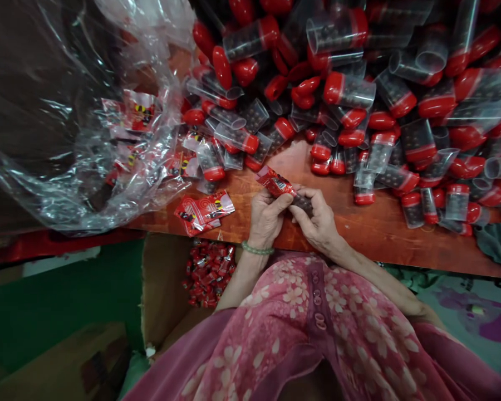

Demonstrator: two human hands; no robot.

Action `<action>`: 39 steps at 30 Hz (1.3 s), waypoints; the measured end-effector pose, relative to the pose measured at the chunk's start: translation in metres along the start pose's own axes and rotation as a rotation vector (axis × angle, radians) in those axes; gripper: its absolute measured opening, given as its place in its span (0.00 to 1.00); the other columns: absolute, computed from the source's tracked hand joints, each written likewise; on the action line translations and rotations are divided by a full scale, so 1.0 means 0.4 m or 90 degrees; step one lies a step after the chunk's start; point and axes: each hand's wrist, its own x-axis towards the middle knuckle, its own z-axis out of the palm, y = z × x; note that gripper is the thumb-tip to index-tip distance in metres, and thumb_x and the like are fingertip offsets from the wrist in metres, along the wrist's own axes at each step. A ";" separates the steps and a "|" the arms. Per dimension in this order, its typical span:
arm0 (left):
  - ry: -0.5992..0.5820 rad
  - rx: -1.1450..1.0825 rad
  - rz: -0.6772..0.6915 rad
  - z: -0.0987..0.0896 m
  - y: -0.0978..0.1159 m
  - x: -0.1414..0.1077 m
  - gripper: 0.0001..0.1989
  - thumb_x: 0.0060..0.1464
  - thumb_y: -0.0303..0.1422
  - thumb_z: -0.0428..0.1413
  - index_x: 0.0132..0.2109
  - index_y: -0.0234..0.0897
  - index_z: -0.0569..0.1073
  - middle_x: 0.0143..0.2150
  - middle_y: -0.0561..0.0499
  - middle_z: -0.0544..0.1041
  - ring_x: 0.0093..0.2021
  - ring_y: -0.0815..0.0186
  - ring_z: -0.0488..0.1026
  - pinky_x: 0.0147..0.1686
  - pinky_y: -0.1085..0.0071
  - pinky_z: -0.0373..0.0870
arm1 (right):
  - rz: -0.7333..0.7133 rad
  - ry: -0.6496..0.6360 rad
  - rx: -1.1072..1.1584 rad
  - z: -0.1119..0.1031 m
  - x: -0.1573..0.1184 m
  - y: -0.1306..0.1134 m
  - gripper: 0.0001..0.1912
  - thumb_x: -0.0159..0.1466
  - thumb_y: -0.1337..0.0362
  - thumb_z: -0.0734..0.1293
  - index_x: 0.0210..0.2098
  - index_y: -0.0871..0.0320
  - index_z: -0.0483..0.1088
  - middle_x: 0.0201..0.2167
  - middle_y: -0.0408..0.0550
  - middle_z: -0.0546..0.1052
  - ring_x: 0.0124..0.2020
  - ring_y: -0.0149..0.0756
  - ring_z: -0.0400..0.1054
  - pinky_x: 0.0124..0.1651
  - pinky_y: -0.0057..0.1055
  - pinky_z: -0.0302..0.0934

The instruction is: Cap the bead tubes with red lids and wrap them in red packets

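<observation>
Both hands meet over the front part of the wooden table [338,214]. My left hand [268,216], with a green beaded bracelet at the wrist, pinches a small red printed packet [274,181] between thumb and fingers. My right hand [316,218] is closed around a dark, clear-walled tube [301,204], whose upper end meets the packet. Whether the tube is partly inside the packet cannot be made out. More flat red packets [209,210] lie on the table to the left of my hands.
Many clear tubes with red caps and dark beads [350,90] are heaped across the back and right. A clear plastic bag [150,161] covers packets at the left. Below the table edge, a cardboard box [161,284] holds filled red packets [211,270].
</observation>
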 end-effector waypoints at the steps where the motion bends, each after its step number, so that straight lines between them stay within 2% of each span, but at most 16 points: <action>1: -0.011 0.006 -0.001 -0.002 0.000 -0.002 0.21 0.33 0.45 0.77 0.32 0.37 0.83 0.32 0.50 0.85 0.32 0.67 0.81 0.33 0.75 0.77 | 0.003 -0.005 -0.001 -0.001 -0.001 0.000 0.11 0.69 0.58 0.66 0.47 0.52 0.63 0.28 0.37 0.72 0.24 0.29 0.67 0.30 0.29 0.63; 4: -0.037 0.014 -0.003 -0.009 0.001 -0.005 0.19 0.37 0.45 0.76 0.33 0.38 0.84 0.35 0.47 0.86 0.35 0.63 0.83 0.35 0.71 0.79 | 0.025 -0.041 0.032 -0.009 0.000 0.001 0.11 0.70 0.56 0.66 0.47 0.52 0.63 0.25 0.35 0.70 0.23 0.28 0.66 0.30 0.28 0.62; 7: -0.058 0.017 -0.021 -0.012 0.003 -0.005 0.19 0.38 0.45 0.76 0.34 0.39 0.84 0.39 0.45 0.87 0.35 0.61 0.83 0.32 0.70 0.78 | 0.062 -0.080 0.115 -0.022 0.009 0.005 0.14 0.70 0.51 0.66 0.46 0.53 0.63 0.23 0.34 0.70 0.21 0.27 0.65 0.29 0.27 0.62; 11: -0.057 0.023 -0.048 -0.010 0.004 -0.003 0.20 0.37 0.46 0.76 0.33 0.38 0.84 0.41 0.45 0.87 0.29 0.67 0.79 0.25 0.75 0.73 | 0.102 -0.121 0.218 -0.034 0.028 0.010 0.18 0.68 0.46 0.68 0.44 0.53 0.64 0.24 0.34 0.70 0.21 0.26 0.65 0.29 0.26 0.62; 13: -0.050 0.026 -0.052 -0.007 0.004 -0.003 0.21 0.36 0.46 0.76 0.34 0.38 0.84 0.42 0.45 0.87 0.30 0.66 0.79 0.25 0.74 0.73 | 0.110 -0.138 0.237 -0.035 0.033 0.011 0.20 0.68 0.45 0.69 0.44 0.53 0.64 0.26 0.36 0.72 0.21 0.25 0.65 0.27 0.25 0.61; 16: -0.033 0.029 -0.048 -0.002 0.005 -0.004 0.22 0.36 0.47 0.76 0.35 0.38 0.84 0.40 0.44 0.87 0.36 0.61 0.82 0.32 0.70 0.78 | 0.088 -0.133 0.192 -0.028 0.030 0.013 0.17 0.70 0.47 0.67 0.45 0.53 0.63 0.26 0.35 0.71 0.20 0.25 0.65 0.27 0.25 0.62; 19: 0.020 0.039 -0.038 0.008 0.007 -0.006 0.23 0.34 0.47 0.77 0.34 0.36 0.83 0.37 0.45 0.86 0.37 0.61 0.83 0.39 0.68 0.80 | 0.026 -0.092 0.072 -0.019 0.019 0.017 0.14 0.72 0.51 0.65 0.49 0.53 0.62 0.24 0.35 0.71 0.21 0.28 0.67 0.29 0.26 0.64; 20: 0.040 0.040 -0.034 0.013 0.008 -0.007 0.23 0.33 0.46 0.77 0.33 0.35 0.83 0.35 0.46 0.86 0.36 0.62 0.83 0.40 0.68 0.80 | -0.002 -0.076 0.030 -0.016 0.015 0.019 0.14 0.72 0.52 0.65 0.50 0.54 0.62 0.26 0.37 0.74 0.24 0.30 0.70 0.31 0.28 0.67; 22: 0.069 0.035 -0.028 0.022 0.009 -0.007 0.23 0.30 0.44 0.78 0.32 0.35 0.82 0.33 0.49 0.85 0.34 0.66 0.82 0.42 0.69 0.79 | -0.059 -0.048 -0.046 -0.011 0.011 0.025 0.15 0.72 0.53 0.65 0.52 0.54 0.63 0.38 0.47 0.80 0.35 0.35 0.77 0.39 0.32 0.72; 24: 0.078 0.026 -0.026 0.029 0.008 -0.007 0.23 0.28 0.43 0.79 0.31 0.36 0.82 0.31 0.51 0.84 0.32 0.68 0.81 0.42 0.71 0.79 | -0.105 -0.027 -0.095 -0.007 0.010 0.031 0.15 0.72 0.54 0.64 0.53 0.54 0.63 0.50 0.54 0.80 0.47 0.40 0.79 0.47 0.36 0.73; 27: 0.072 0.026 -0.017 0.031 0.005 -0.006 0.23 0.27 0.44 0.79 0.30 0.37 0.81 0.30 0.53 0.84 0.31 0.70 0.80 0.40 0.73 0.78 | -0.128 -0.013 -0.102 -0.007 0.012 0.032 0.15 0.71 0.56 0.64 0.54 0.54 0.63 0.54 0.57 0.79 0.51 0.42 0.78 0.51 0.38 0.73; 30: 0.040 0.053 -0.028 0.021 0.002 -0.007 0.23 0.31 0.45 0.78 0.33 0.36 0.83 0.33 0.50 0.85 0.34 0.66 0.82 0.43 0.70 0.78 | -0.094 -0.021 -0.044 -0.014 0.015 0.021 0.13 0.69 0.58 0.65 0.50 0.54 0.64 0.49 0.54 0.80 0.46 0.39 0.77 0.48 0.36 0.72; 32: -0.001 0.068 -0.044 0.012 0.000 -0.010 0.23 0.35 0.47 0.76 0.35 0.36 0.84 0.38 0.45 0.86 0.40 0.61 0.83 0.46 0.67 0.79 | -0.035 -0.051 0.037 -0.022 0.018 0.012 0.10 0.70 0.56 0.66 0.45 0.54 0.64 0.39 0.47 0.78 0.36 0.33 0.74 0.41 0.31 0.70; 34: -0.033 0.068 -0.047 0.006 -0.001 -0.012 0.22 0.37 0.47 0.76 0.36 0.37 0.84 0.41 0.44 0.87 0.41 0.60 0.83 0.43 0.67 0.79 | 0.038 -0.094 0.161 -0.029 0.024 0.007 0.14 0.70 0.51 0.66 0.41 0.53 0.62 0.30 0.38 0.72 0.25 0.27 0.66 0.32 0.27 0.65; 36: -0.047 0.062 -0.038 0.007 -0.003 -0.014 0.20 0.37 0.46 0.76 0.34 0.38 0.84 0.41 0.45 0.86 0.35 0.65 0.81 0.35 0.72 0.77 | 0.100 -0.135 0.285 -0.035 0.030 0.008 0.20 0.68 0.44 0.68 0.39 0.53 0.61 0.26 0.34 0.68 0.19 0.23 0.59 0.25 0.24 0.58; 39: -0.053 0.065 -0.026 0.017 -0.004 -0.017 0.19 0.39 0.45 0.76 0.33 0.37 0.83 0.33 0.49 0.84 0.23 0.74 0.71 0.23 0.77 0.71 | 0.167 -0.158 0.395 -0.036 0.040 0.015 0.25 0.63 0.41 0.72 0.37 0.53 0.61 0.26 0.33 0.71 0.16 0.21 0.58 0.20 0.23 0.52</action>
